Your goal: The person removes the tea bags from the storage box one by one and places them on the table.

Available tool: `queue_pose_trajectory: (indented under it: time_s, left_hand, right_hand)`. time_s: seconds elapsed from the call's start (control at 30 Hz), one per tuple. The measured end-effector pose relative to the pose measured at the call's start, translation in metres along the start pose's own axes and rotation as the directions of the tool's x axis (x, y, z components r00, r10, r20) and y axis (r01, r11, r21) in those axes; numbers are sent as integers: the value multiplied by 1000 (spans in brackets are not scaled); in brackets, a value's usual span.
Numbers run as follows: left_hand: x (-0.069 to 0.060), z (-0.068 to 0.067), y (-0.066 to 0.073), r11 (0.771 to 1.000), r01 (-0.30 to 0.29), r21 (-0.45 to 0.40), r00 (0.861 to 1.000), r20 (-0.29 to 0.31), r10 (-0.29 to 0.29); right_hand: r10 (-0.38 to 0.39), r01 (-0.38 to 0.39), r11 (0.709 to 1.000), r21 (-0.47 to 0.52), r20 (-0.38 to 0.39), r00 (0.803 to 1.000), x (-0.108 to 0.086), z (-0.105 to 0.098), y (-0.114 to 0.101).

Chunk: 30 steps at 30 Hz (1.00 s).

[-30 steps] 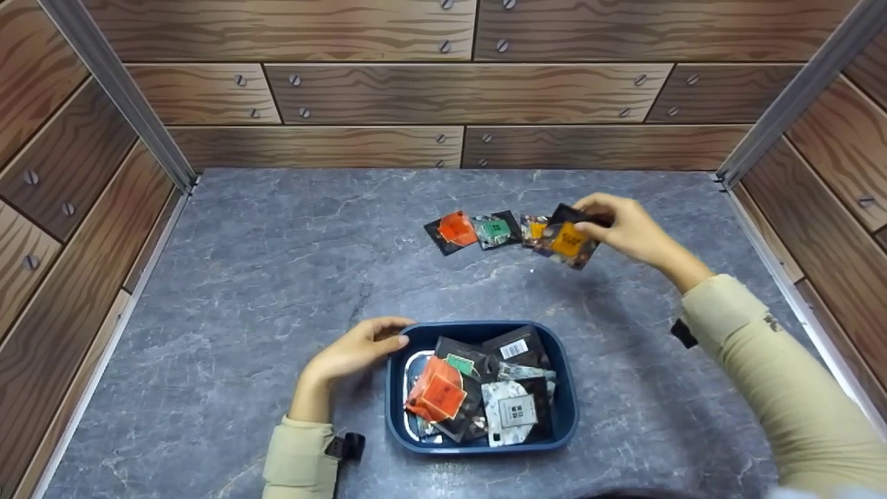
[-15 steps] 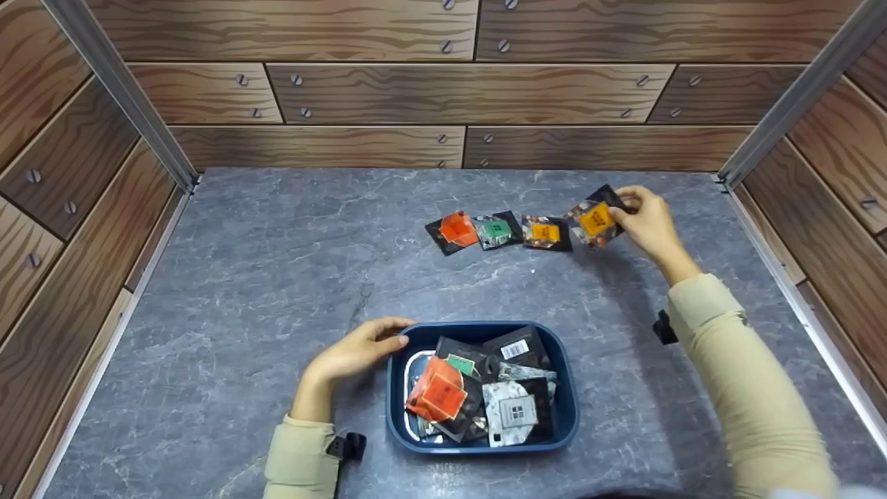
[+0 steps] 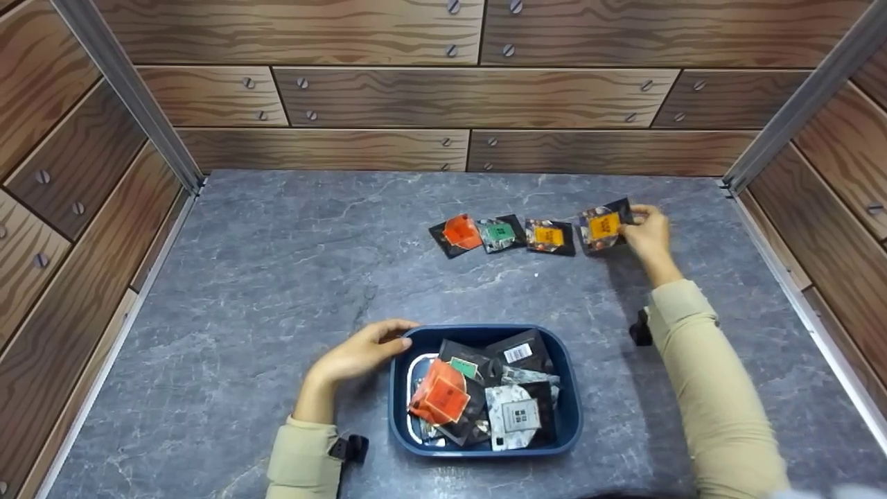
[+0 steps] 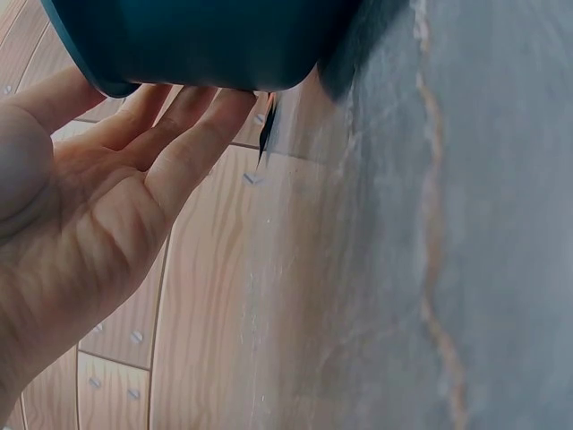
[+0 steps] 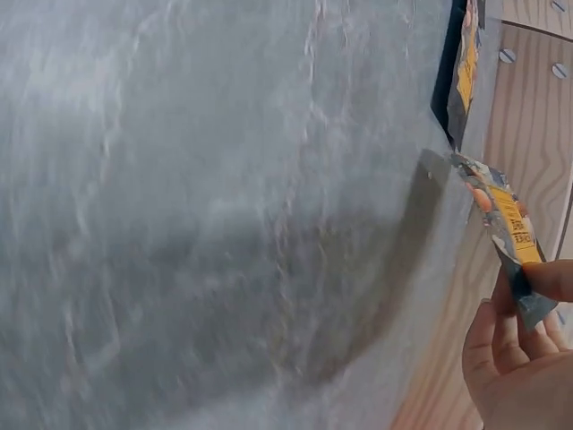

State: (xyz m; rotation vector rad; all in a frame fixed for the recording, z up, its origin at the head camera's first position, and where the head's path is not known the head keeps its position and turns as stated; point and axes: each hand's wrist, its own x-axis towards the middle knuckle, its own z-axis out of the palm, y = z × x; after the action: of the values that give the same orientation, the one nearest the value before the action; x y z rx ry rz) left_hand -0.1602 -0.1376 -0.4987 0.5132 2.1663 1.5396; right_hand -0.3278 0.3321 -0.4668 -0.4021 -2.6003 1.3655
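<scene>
My right hand [image 3: 650,239] pinches the right edge of a black sachet [image 3: 600,227] with a patterned front and an orange label. Thumb and fingers hold it tilted in the right wrist view, its far end close to the tabletop; whether it touches cannot be told. To its left lies a row of flat sachets: an orange-labelled one [image 3: 549,237], a green-labelled one [image 3: 499,233] and a red one [image 3: 457,234]. My left hand [image 3: 357,352] grips the left rim of a blue plastic bin [image 3: 396,388], thumb over the edge, fingers along the outer wall [image 4: 206,54].
Inside the bin lie several jumbled sachets, among them a red-fronted one [image 3: 443,395] and a white-patterned one [image 3: 518,416]. The grey marbled tabletop [image 3: 263,277] runs back to a wood-print wall [image 3: 388,97], with similar walls on both sides.
My right hand has carried the orange-labelled sachet to the right and lowered it toward the table at the row's right end. My left hand stays at the bin.
</scene>
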Motion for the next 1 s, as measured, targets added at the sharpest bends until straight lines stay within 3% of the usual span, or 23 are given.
queue_pose_trajectory:
  time_s: [0.1, 0.27, 0.7, 1.0]
  left_hand:
    - [0, 0, 0, 1000, -7, -6, 1000, 2, 7]
    - [1, 0, -1, 1000, -12, 4, 1000, 2, 12]
    - [-1, 0, 0, 1000, -8, -2, 1000, 4, 8]
    - [1, -1, -2, 1000, -16, -6, 1000, 7, 16]
  right_hand:
    - [25, -25, 1000, 4, 9, 1000, 0, 4, 7]
    - [34, -34, 994, -104, -6, 999, -2, 12, 14]
    - [143, -132, 949, -288, 18, 990, -12, 25, 16]
    - [70, -61, 946, -318, 19, 997, -15, 22, 20]
